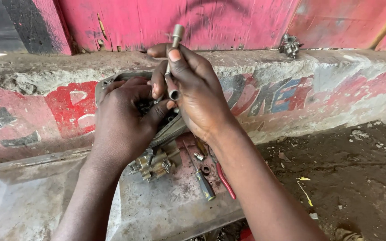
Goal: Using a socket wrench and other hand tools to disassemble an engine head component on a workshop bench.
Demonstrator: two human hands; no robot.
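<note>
Right hand (pixel 199 96): fingers curled tight round a T-handle socket wrench (pixel 174 62), thumb pressed along the shaft. One socket end sticks up above my fingers, another points toward the camera just below the thumb. The working tip is hidden behind my hands.

Left hand (pixel 123 118): closed over the grey metal engine cover (pixel 112 80), fingers wrapped across its face, thumb touching the right hand's fingers. The cover stands tilted, leaning against the concrete ledge (pixel 255 62), lower edge down by the metal sheet (pixel 166 209). Only its upper left rim and a strip of the lower edge show (the rest is under my hands).

On the sheet, just below my hands: a brass-coloured carburettor (pixel 153 165), a screwdriver with a black and yellow handle (pixel 202 178), and red-handled pliers (pixel 224 178) beside it, partly under my right forearm. A small nut (pixel 199 156) and a washer (pixel 206 169) lie between the carburettor and the pliers.

Another small metal part (pixel 290 45) sits on top of the ledge, well apart to the right, against the pink wall (pixel 228 22). Dirt ground (pixel 349 178) on the right, littered with scraps.
</note>
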